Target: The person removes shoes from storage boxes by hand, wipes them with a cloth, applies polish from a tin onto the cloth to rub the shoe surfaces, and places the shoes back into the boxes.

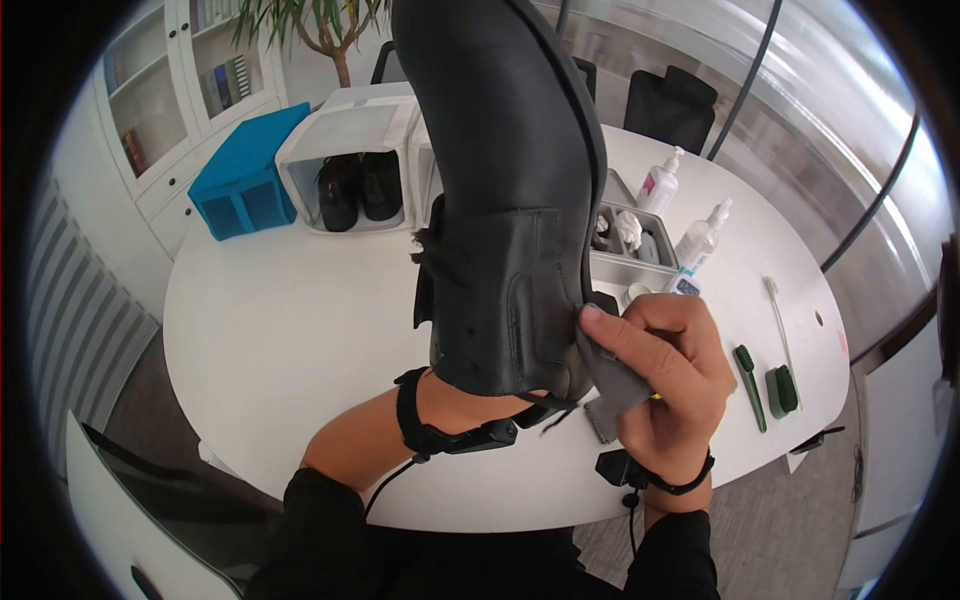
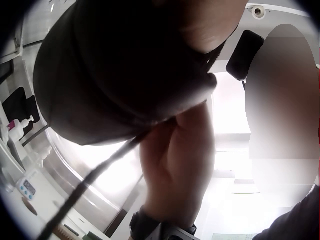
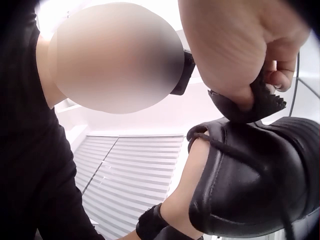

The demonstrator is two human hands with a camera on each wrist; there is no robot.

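Note:
A black leather shoe [image 1: 510,140] with laces is held up over the table, its toe pointing away and up. My left hand is tucked inside its opening, so the fingers are hidden; only the wrist [image 1: 465,400] comes out at the bottom in the head view. With thumb and fingers, my right hand [image 1: 680,370] pinches a dark grey cloth [image 1: 618,385] against the heel end of the shoe. In the right wrist view the zigzag-edged cloth [image 3: 245,107] overlaps the shoe's heel [image 3: 250,185], and a loose lace hangs across it.
A white box [image 1: 345,125] holding a pair of black shoes stands at the back, beside a blue box [image 1: 250,170]. At right are a metal tray [image 1: 630,262], pump bottles [image 1: 658,182], a green-handled brush [image 1: 750,390], a block brush [image 1: 783,390] and a long white brush [image 1: 785,325].

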